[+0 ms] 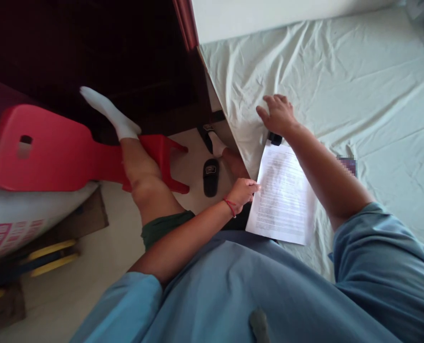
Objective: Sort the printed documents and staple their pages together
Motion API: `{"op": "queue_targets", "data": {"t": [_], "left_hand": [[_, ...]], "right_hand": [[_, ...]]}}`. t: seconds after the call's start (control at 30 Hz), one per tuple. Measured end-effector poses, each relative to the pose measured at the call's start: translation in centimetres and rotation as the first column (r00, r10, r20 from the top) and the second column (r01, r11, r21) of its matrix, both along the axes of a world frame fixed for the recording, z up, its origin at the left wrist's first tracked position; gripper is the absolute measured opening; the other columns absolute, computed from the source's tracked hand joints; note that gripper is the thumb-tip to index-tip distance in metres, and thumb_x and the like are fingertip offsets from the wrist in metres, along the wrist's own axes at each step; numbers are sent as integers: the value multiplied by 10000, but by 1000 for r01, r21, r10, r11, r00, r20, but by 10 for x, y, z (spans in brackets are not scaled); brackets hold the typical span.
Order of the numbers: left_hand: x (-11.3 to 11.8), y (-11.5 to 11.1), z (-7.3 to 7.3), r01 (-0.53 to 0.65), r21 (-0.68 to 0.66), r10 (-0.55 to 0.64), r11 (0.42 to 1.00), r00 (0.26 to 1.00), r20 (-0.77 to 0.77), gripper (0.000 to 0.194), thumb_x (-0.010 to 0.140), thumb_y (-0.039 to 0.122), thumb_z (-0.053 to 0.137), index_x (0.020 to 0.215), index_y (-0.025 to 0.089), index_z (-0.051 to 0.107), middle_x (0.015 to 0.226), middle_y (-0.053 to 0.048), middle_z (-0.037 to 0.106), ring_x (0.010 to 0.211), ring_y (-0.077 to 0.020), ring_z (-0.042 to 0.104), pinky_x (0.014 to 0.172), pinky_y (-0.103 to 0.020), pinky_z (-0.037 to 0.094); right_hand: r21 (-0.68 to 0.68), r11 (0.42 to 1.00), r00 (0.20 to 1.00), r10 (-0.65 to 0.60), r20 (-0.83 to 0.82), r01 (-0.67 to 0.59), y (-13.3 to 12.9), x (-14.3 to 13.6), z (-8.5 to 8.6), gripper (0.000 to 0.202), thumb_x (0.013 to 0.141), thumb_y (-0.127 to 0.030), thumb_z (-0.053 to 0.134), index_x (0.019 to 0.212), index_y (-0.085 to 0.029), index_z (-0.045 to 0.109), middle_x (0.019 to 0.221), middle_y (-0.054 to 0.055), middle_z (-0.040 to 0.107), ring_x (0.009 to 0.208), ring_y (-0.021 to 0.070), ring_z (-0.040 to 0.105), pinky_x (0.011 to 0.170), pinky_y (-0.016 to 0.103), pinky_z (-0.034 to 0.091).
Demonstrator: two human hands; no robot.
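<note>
My left hand, with a red thread bracelet at the wrist, pinches the left edge of a printed sheet of paper. The sheet lies at the near edge of the bed, covered in lines of text too small to read. Beyond its top edge, my right hand rests palm down over the bedsheet, fingers apart and slightly bent. A small black object sits at the top edge of the paper, just under the heel of that hand. Its kind is partly hidden.
On the left stands a red plastic chair, with my white-socked foot across it. A black slipper lies on the floor. A white printed sack is at far left. A small blurred item lies right of my forearm.
</note>
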State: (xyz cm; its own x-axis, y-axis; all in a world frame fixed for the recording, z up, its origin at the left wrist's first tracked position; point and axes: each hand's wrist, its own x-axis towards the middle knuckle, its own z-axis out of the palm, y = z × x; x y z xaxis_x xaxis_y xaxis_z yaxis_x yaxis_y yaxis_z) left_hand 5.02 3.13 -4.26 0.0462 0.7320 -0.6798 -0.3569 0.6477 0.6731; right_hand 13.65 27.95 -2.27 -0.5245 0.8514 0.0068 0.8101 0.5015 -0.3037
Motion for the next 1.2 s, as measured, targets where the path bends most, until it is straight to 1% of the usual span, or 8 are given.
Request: {"op": "queue_targets", "data": {"t": [0.17,0.37,0.7,0.83,0.93,1.03,1.13,1.2], "left_hand": [[0,-1,-4,24,28,-23,999,999,-40,337,734,211,870,558,116,599,486,66,383,450,-34,310,459,-200,203],[-2,-2,-12,28,40,-27,999,999,-19,402,641,370,920,560,128,610,518,55,416,483,-36,324,464,-199,197],[3,-3,-14,-2,65,7,998,997,-72,396,597,418,913,584,125,647,522,64,372,504,-45,309,478,-208,209],[5,-6,-15,-14,92,22,996,996,-86,359,645,396,857,565,132,627,511,59,374,495,-51,311,481,-216,212],[4,-12,-17,-5,124,17,992,995,-95,366,660,415,830,558,141,610,512,53,378,492,-52,307,478,-221,198],[1,-25,-21,-28,118,37,993,996,-80,411,627,482,839,572,149,605,521,52,392,486,-50,301,467,-224,181],[-5,-42,-24,-76,100,82,992,995,-60,411,586,511,827,610,147,639,523,47,431,481,-56,334,460,-218,209],[-10,-53,-24,-112,76,115,991,993,-37,414,575,515,832,629,145,653,527,48,451,476,-54,340,459,-212,227]], "right_hand": [[-33,999,998,-35,51,36,-7,-7,-16,637,1094,-537,395,1565,-124,510,1634,239,521,1611,431,307,1280,719,177],[50,997,996,-58,70,55,-15,-10,-24,665,1107,-572,342,1567,-120,505,1613,227,548,1630,418,283,1295,716,125],[135,990,999,-38,-23,41,-11,-5,-36,534,1090,-546,407,1399,-169,625,1450,204,677,1566,402,373,1275,699,202],[125,987,988,-79,-133,96,-6,-6,-35,558,1080,-624,440,1370,-187,632,1450,185,679,1544,391,395,1265,685,258],[143,968,930,-148,-336,206,2,1,-24,488,1096,-675,431,1256,-269,650,1379,85,723,1400,275,521,1240,526,393],[192,908,812,-219,-542,373,0,22,-5,313,1161,-457,398,1149,-244,627,1208,64,750,1163,205,617,1160,442,475],[209,840,683,-235,-691,500,-29,58,11,197,1123,-296,431,1161,-202,600,1142,98,727,1094,205,639,1024,426,555],[190,867,644,-179,-744,461,-64,87,15,118,1071,-291,530,1142,-251,615,1156,79,726,1106,193,673,968,398,594]]}}
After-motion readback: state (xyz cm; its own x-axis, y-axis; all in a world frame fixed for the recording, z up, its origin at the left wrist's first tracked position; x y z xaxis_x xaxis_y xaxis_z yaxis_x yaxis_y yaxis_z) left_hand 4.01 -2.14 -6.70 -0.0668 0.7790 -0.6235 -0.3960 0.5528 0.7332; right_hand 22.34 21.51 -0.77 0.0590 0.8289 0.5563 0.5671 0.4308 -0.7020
